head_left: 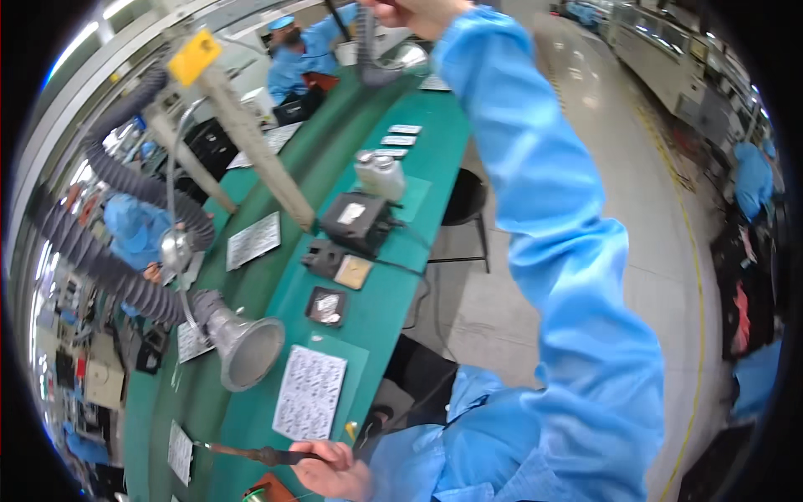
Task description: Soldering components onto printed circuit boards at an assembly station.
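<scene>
My left hand [330, 470] is closed around the handle end of a soldering iron [266, 456]. The iron lies level above the green bench, its thin tip toward a white sheet [179, 452] of small parts at the left. Just beyond this hand, a larger white sheet with rows of dark parts [309, 391] rests on a green mat. My right arm, in a blue sleeve, stretches up the picture. At the top edge my right hand [418, 15] shows curled fingers, partly cut off, beside a grey hose [366, 50]; what they hold is hidden.
A fume hose with a metal funnel [251, 356] hangs over the bench [368, 322]. Along it stand a small dark tray [326, 306], a sponge holder [353, 272], a black soldering station [355, 222] and bottles [381, 174]. A solder spool [255, 495] lies nearby. Co-workers [138, 226] sit across; a stool [465, 199] stands beside.
</scene>
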Demonstrator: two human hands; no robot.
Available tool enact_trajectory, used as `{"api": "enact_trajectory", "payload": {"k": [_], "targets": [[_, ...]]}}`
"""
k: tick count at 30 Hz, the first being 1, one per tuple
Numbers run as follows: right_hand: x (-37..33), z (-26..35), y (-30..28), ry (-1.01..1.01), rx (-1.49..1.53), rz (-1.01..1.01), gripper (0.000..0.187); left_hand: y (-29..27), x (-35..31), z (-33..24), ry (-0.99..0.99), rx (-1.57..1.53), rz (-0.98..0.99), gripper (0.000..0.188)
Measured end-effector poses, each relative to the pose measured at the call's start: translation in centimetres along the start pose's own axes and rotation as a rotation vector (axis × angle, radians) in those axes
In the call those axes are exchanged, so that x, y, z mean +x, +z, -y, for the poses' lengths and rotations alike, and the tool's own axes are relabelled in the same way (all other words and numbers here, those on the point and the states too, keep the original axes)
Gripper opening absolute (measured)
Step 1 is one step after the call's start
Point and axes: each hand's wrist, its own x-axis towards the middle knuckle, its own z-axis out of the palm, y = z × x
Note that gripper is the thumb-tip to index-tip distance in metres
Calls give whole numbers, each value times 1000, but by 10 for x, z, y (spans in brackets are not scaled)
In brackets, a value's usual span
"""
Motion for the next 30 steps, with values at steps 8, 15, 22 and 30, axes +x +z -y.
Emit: {"api": "enact_trajectory", "payload": {"k": [8,15,22,30], "targets": [[50,24,12,-143,217,-230,32,-13,-13,2,-13,82,-130,30],[39,14,26,-183,31,-291,66,-2,-12,5,13,79,37,29],[-165,-67,62,-470,-256,428,25,-6,-5,11,-39,95,41,29],[-431,-120,146,650,610,1303,31,-1,10,21,-64,-17,0,26]]}}
